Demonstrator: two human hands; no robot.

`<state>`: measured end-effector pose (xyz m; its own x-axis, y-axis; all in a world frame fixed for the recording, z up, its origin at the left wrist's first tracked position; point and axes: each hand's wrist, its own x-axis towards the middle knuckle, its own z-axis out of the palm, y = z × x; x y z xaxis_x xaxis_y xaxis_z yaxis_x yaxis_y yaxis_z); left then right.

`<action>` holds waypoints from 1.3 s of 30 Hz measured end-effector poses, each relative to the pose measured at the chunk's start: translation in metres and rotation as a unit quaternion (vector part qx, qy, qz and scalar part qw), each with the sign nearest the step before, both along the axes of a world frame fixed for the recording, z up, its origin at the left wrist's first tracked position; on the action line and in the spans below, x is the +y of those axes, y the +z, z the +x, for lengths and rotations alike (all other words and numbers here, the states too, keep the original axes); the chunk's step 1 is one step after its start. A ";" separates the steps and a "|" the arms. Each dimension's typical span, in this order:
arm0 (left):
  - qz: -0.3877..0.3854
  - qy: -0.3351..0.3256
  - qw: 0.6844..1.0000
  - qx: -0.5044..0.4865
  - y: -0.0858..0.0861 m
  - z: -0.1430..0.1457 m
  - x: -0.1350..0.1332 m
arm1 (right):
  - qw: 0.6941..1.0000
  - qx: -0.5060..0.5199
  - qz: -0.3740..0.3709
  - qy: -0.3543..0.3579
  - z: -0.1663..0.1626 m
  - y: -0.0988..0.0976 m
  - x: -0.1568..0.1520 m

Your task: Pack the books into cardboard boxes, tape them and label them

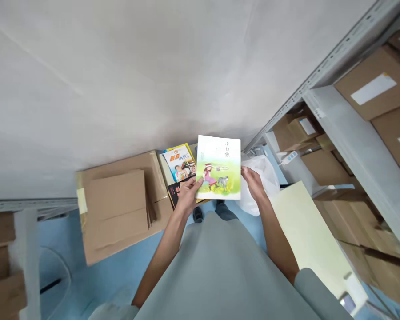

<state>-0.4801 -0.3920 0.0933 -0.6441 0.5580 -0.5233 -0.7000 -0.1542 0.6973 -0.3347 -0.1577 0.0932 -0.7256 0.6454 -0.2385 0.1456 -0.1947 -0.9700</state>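
A picture book [218, 168] with a white and green cover, showing a seated child and a grey animal, is held up in front of me. My left hand [188, 194] grips its lower left edge, thumb on the cover and fingers behind. At the right edge, my right hand [252, 178] is closed against the book's side, its fingers partly hidden behind it. Below and to the left lies a blue and white book [180, 162] with a food picture. A dark-covered book [174, 191] sits under my left hand, partly covered.
Flattened cardboard [118, 204] lies at the left beside the books. A white plastic bag [262, 178] is right of my right hand, near a pale yellow table [306, 235]. Metal shelving [356, 129] with cardboard boxes [380, 84] stands at the right. A pale wall [136, 80] rises ahead.
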 end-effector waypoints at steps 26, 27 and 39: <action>0.022 -0.536 0.842 0.056 0.045 0.228 0.169 | 0.888 0.045 -0.008 -0.458 0.356 0.055 -0.063; 0.014 -0.544 0.836 0.067 0.046 0.243 0.180 | 0.888 0.045 -0.012 -0.458 0.371 0.051 -0.056; -0.034 -0.511 0.845 0.150 0.046 0.403 0.262 | 0.845 -0.103 0.098 -0.515 0.506 0.006 0.022</action>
